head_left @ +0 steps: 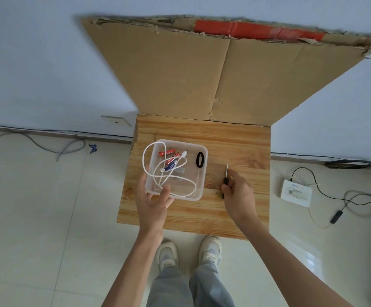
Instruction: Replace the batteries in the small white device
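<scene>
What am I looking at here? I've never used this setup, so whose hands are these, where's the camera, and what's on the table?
No machine here: a person works with bare hands, and the one picture comes from a camera worn on their head, looking down. On the wooden table stands a clear tray holding a white cable, red batteries and a black ring. The left hand grips the tray's near corner. The right hand pinches a small black-handled screwdriver beside the tray. Cardboard stands behind the table. I cannot pick out the white device for certain.
</scene>
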`<action>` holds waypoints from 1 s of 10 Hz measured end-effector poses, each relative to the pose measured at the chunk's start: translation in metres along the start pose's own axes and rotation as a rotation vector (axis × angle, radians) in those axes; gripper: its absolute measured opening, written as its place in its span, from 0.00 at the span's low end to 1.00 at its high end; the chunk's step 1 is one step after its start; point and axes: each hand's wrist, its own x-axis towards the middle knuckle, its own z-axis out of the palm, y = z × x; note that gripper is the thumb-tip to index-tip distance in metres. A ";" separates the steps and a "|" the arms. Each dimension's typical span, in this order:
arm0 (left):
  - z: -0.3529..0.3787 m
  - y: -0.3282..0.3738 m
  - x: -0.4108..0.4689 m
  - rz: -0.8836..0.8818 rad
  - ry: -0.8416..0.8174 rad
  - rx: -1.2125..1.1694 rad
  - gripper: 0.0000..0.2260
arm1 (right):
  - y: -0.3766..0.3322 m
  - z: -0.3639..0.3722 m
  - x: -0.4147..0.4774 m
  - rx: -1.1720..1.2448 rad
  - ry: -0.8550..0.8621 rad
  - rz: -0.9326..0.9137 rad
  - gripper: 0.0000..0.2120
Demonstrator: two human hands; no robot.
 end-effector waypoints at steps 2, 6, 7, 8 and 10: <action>-0.003 -0.008 0.000 0.041 0.021 0.058 0.23 | 0.001 0.006 -0.003 -0.111 0.017 -0.066 0.15; -0.033 -0.012 0.023 0.213 -0.025 0.808 0.27 | -0.012 0.004 -0.010 -0.255 -0.033 -0.089 0.21; -0.044 0.009 0.021 0.236 -0.097 1.184 0.30 | -0.026 -0.007 -0.017 -0.355 -0.089 -0.065 0.18; -0.045 0.047 0.012 0.200 -0.185 1.567 0.27 | -0.046 -0.027 -0.026 -0.447 -0.166 -0.031 0.17; -0.021 0.148 -0.031 0.449 -0.250 1.974 0.22 | -0.105 -0.096 -0.056 -0.596 -0.233 0.020 0.16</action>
